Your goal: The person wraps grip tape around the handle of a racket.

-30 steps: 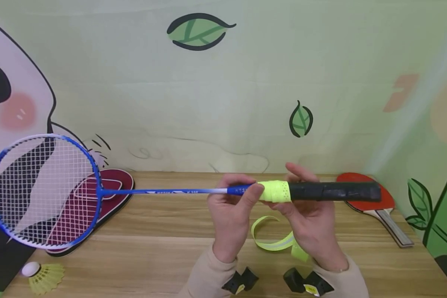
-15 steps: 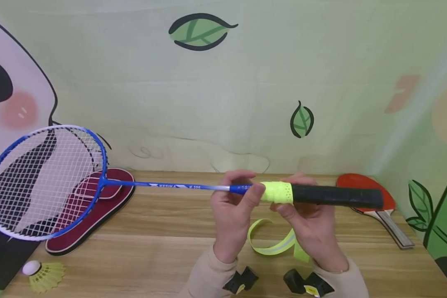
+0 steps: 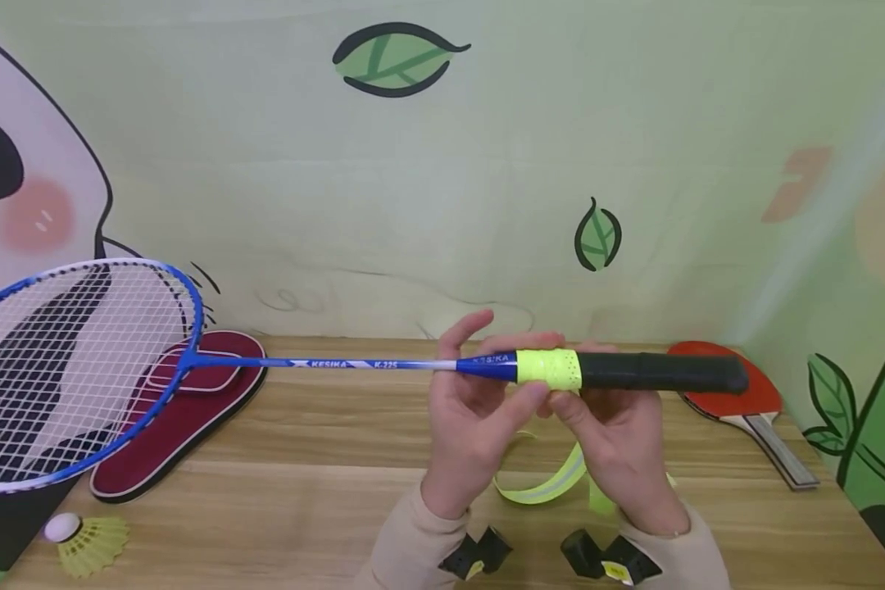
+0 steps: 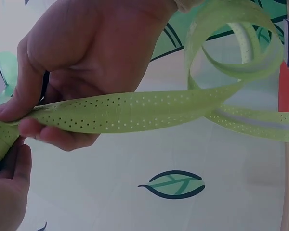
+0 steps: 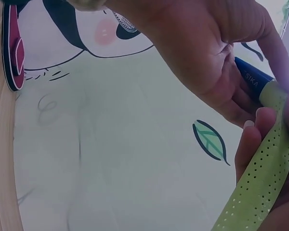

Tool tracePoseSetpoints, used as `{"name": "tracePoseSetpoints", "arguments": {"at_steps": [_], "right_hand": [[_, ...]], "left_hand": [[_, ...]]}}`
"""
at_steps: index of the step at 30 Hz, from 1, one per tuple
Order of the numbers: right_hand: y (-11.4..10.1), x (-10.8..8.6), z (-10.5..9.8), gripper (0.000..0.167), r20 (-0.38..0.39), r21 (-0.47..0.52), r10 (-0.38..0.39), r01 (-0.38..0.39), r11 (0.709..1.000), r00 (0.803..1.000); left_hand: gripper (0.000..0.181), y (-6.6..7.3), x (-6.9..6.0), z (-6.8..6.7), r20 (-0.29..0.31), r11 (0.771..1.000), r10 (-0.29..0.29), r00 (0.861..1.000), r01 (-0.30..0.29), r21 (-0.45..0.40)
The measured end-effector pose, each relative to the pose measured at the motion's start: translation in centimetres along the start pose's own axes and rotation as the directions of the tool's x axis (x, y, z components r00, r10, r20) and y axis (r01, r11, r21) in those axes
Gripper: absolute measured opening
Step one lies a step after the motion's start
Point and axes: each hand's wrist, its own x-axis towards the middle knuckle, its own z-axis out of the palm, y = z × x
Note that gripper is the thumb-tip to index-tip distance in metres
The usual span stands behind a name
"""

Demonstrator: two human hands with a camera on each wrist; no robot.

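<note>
Head view: left-hand grip (image 3: 474,434) shifted its thumb from blue cone (image 3: 485,366) to yellow tape (image 3: 549,368), clasping the racket (image 3: 350,364) above the table (image 3: 302,500), right-hand grip (image 3: 623,442) pinching tape alongside, so the wrap looks steadied.

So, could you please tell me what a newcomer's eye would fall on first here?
Probably the blue badminton racket, held across the head view, with bright yellow tape wrapped round its handle. Next, perhaps, the red paddle at that view's right and the yellow shuttlecock at its lower left.
</note>
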Motion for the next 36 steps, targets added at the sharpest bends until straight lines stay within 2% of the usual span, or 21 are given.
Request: {"name": "tracePoseSetpoints", "arguments": {"at_steps": [5, 10, 14, 20, 36], "right_hand": [[-0.05, 0.06, -0.33, 0.037, 0.02, -0.021, -0.014, 0.014, 1.0, 1.0], [-0.1, 0.07, -0.56, 0.037, 0.03, -0.034, -0.007, 0.008, 0.999, 1.0], [-0.11, 0.09, -0.48, 0.035, 0.027, -0.022, -0.008, 0.009, 1.0, 1.0], [-0.06, 0.05, -0.34, 0.032, 0.019, -0.004, -0.011, 0.011, 1.0, 1.0], [0.14, 0.23, -0.26, 0.027, 0.025, -0.059, -0.023, 0.024, 0.998, 0.999]], "left_hand": [[0.057, 0.02, -0.03, -0.01, -0.011, 0.998, 0.002, 1.0, -0.001, 0.065], [0.054, 0.0, -0.07, -0.06, -0.011, 0.996, -0.005, 1.0, 0.006, 0.085], [0.051, 0.07, -0.15, -0.06, -0.039, 0.995, -0.024, 0.999, 0.027, 0.094], [0.046, 0.1, -0.21, -0.03, -0.078, 0.996, -0.033, 0.996, 0.039, 0.085], [0.04, 0.16, -0.01, -0.12, -0.108, 0.998, -0.029, 0.994, 0.035, 0.053]]}}
